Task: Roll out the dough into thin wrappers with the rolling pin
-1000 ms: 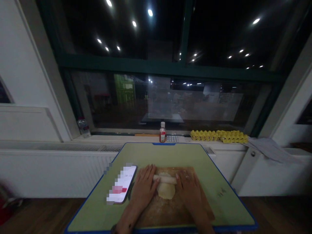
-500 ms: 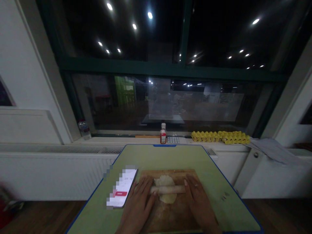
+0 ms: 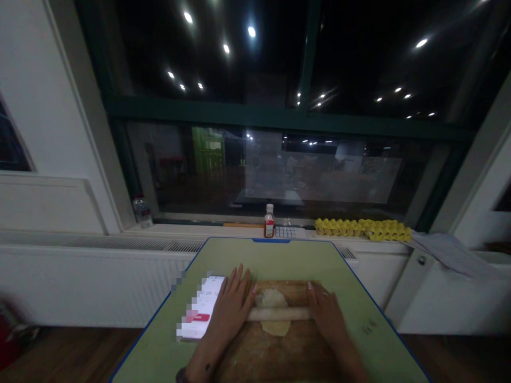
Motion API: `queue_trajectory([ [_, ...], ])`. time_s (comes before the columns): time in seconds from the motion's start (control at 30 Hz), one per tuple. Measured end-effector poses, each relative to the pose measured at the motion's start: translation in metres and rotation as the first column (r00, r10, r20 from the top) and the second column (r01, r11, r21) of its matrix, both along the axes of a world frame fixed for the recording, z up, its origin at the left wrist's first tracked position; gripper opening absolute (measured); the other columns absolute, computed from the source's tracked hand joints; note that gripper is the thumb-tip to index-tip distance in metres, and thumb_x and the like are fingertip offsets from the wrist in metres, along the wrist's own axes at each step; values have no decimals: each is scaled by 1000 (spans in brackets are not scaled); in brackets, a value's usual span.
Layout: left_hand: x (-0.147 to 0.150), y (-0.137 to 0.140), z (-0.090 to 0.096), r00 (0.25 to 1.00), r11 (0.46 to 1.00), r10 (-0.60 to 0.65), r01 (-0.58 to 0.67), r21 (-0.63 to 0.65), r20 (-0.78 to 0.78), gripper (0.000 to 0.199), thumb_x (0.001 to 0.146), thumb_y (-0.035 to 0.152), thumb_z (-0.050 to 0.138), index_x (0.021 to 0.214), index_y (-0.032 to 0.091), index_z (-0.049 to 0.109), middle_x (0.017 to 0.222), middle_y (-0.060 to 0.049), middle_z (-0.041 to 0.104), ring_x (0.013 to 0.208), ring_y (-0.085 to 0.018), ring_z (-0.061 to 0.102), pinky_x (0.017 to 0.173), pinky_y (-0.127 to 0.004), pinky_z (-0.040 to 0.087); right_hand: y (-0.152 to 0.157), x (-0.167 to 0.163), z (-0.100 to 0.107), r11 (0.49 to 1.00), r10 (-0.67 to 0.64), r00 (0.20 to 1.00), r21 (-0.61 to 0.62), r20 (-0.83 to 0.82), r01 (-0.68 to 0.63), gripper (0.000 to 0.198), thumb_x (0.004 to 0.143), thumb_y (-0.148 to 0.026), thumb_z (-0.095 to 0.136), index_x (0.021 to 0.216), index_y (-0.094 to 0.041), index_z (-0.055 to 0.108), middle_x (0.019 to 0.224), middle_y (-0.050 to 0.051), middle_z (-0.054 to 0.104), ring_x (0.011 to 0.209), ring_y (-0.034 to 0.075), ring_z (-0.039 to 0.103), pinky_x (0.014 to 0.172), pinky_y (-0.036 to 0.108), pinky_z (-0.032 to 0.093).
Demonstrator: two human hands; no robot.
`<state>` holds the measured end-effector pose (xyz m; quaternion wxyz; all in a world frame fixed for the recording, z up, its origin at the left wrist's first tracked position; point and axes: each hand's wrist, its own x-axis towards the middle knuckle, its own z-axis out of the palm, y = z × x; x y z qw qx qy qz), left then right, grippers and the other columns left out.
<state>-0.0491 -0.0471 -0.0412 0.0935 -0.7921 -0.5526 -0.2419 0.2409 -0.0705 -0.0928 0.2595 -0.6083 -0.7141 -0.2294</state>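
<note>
The flat dough [image 3: 275,327] lies low in the frame, just right of centre, with the rolling pin [image 3: 279,314] across its middle. The pin's long axis runs left to right, so dough shows above and below it. The left hand [image 3: 235,298] is nearer the dough, which lies just to its right; the right hand [image 3: 325,308] stands a little farther off on the other side. Both hands are unclenched, fingers extended toward the top of the frame, at the pin's two ends; neither wraps around it. Beneath is a wooden board [image 3: 275,359] on a green table [image 3: 271,260]. A phone [image 3: 203,306] lies beside the left hand, lower left of centre.
</note>
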Motion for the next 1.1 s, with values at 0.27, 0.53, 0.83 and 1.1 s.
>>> queue_trajectory([
  [0.27,-2,-15,-3,999,996,-35,38,-81,42,51,99,44,36,145,23,45,152,-8,42,144,-25,31,114,-50,32,-8,-16,-8,990,114,990,77,86,-121,51,89,-5,29,127,-18,61,126,10,65,116,21,60,102,40,46],
  [0.53,-5,-15,-3,997,994,-27,34,-99,70,49,99,45,37,137,20,54,147,-8,49,140,-25,38,113,-48,35,-24,-20,2,999,-14,993,-48,119,20,55,85,1,35,129,-20,60,133,14,61,125,31,54,107,65,31],
  [0.83,4,-12,7,999,991,-13,19,-130,44,48,98,45,38,132,18,59,140,-8,57,134,-28,47,109,-47,41,-9,-31,30,976,-132,988,-164,74,143,50,89,-5,37,130,-21,61,133,12,61,130,34,49,109,68,24],
  [1.1,4,-72,-20,996,999,-43,40,27,83,50,96,43,45,145,31,44,147,1,50,139,-25,40,109,-46,41,-61,-23,1,992,-30,991,125,128,14,44,92,-11,31,115,-20,67,136,10,59,144,25,29,116,61,11],
])
